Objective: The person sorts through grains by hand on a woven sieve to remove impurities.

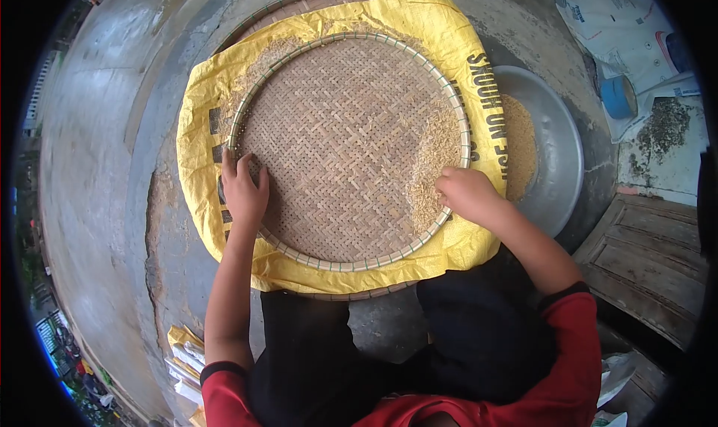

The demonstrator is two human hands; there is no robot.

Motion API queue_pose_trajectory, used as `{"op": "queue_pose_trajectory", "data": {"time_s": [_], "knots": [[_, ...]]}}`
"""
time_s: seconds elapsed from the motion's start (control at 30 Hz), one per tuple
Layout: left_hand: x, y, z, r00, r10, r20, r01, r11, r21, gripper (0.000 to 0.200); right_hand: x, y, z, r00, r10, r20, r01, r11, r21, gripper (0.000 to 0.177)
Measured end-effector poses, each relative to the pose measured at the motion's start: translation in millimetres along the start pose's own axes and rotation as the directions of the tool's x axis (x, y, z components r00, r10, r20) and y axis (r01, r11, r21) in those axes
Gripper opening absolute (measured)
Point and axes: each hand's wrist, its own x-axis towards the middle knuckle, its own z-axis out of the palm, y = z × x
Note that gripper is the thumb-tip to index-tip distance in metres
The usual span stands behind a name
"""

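Heads-up: grain banking against one rim

Round woven bamboo tray [321, 150] is lying on a yellow plastic sack [202, 158], which is draping over a second round tray [299, 10]. Grain pile [439, 150], looking like unhusked rice, is sitting inside the right rim. Left hand [247, 197] is lying over the left rim, fingers stretched, thumb apart. Right hand [473, 195] is curling its fingers down at the pile's edge; can't tell if it's pinching any grains.

Risks, my read: load is all sitting on one side, so a rightward tilt or a hard sweep could be spilling it. Sack is looking slick and wrinkled; without a firm brace the tray could be sliding. Metal basin [565, 154] is sitting just beside, holding its own grain heap [523, 146]; stray grains could be missing it and landing on the concrete floor [112, 165].

Materials: slanting bamboo weave, hoop rim with green ties, crinkled sack with black print, smooth gray basin, slim tan grains.
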Motion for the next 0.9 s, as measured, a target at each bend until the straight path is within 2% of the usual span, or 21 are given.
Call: {"op": "queue_pose_trajectory", "data": {"time_s": [0.07, 0.3, 0.4, 0.47, 0.5, 0.57, 0.6, 0.67, 0.7, 0.77, 0.8, 0.87, 0.9], "knots": [[-0.6, -0.3, -2.7, 1.000, -0.009, -0.005, 0.009, 1.000, 0.012, 0.039, 1.5, -0.7, 3.2, 0.999, 0.015, 0.039, -0.014, 0.999, -0.032, 0.006], [-0.2, -0.2, -0.4, 1.000, -0.017, -0.001, 0.017, 1.000, -0.013, 0.037, -0.3, 6.3, 7.1, 1.000, -0.014, -0.009, 0.013, 0.996, -0.084, 0.005], [-0.1, -0.8, 0.0, 1.000, -0.021, -0.001, 0.021, 1.000, -0.017, 0.037, -7.6, 7.1, -6.0, 1.000, 0.017, -0.003, -0.017, 1.000, 0.012, 0.004], [-0.4, -0.7, 0.0, 1.000, -0.007, -0.014, 0.007, 1.000, -0.002, 0.036, -16.1, 8.3, -19.9, 0.987, 0.146, -0.071, -0.132, 0.976, 0.175, 0.006], [-0.3, -1.3, 0.5, 1.000, -0.007, -0.013, 0.007, 1.000, -0.006, 0.036, -20.8, 9.9, -26.2, 0.986, 0.149, -0.070, -0.135, 0.976, 0.173, 0.006], [-0.3, -2.5, 1.2, 1.000, 0.000, -0.016, 0.000, 1.000, -0.015, 0.036, -31.5, 15.6, -37.3, 0.959, 0.274, -0.068, -0.224, 0.885, 0.408, 0.008], [-0.6, -1.9, 1.7, 1.000, -0.003, -0.015, 0.003, 1.000, -0.018, 0.036, -38.8, 22.4, -41.2, 0.959, 0.274, -0.066, -0.225, 0.886, 0.405, 0.008], [-0.5, -2.1, 0.8, 1.000, -0.014, -0.005, 0.014, 1.000, 0.000, 0.037, -56.2, 42.9, -47.1, 0.902, 0.424, -0.075, -0.357, 0.834, 0.421, 0.009], [-0.9, -2.3, 0.5, 1.000, -0.019, -0.007, 0.019, 1.000, 0.003, 0.037, -66.0, 56.0, -46.5, 0.905, 0.419, -0.074, -0.353, 0.836, 0.420, 0.009], [-0.8, -1.9, 0.8, 1.000, -0.021, 0.002, 0.021, 1.000, 0.022, 0.037, -83.5, 79.6, -39.2, 0.833, 0.528, -0.165, -0.517, 0.849, 0.105, 0.013], [-0.5, -2.6, 1.3, 1.000, -0.023, 0.001, 0.022, 0.999, 0.023, 0.037, -86.7, 84.0, -34.4, 0.834, 0.526, -0.165, -0.516, 0.850, 0.104, 0.013], [-0.5, -3.2, 2.1, 1.000, -0.017, -0.001, 0.017, 1.000, 0.018, 0.038, -87.4, 84.4, -31.4, 0.835, 0.464, -0.296, -0.463, 0.883, 0.078, 0.020], [-0.8, -3.0, 2.4, 1.000, -0.020, 0.000, 0.020, 1.000, 0.018, 0.038, -84.9, 81.7, -30.3, 0.836, 0.463, -0.294, -0.462, 0.884, 0.076, 0.020]]}}
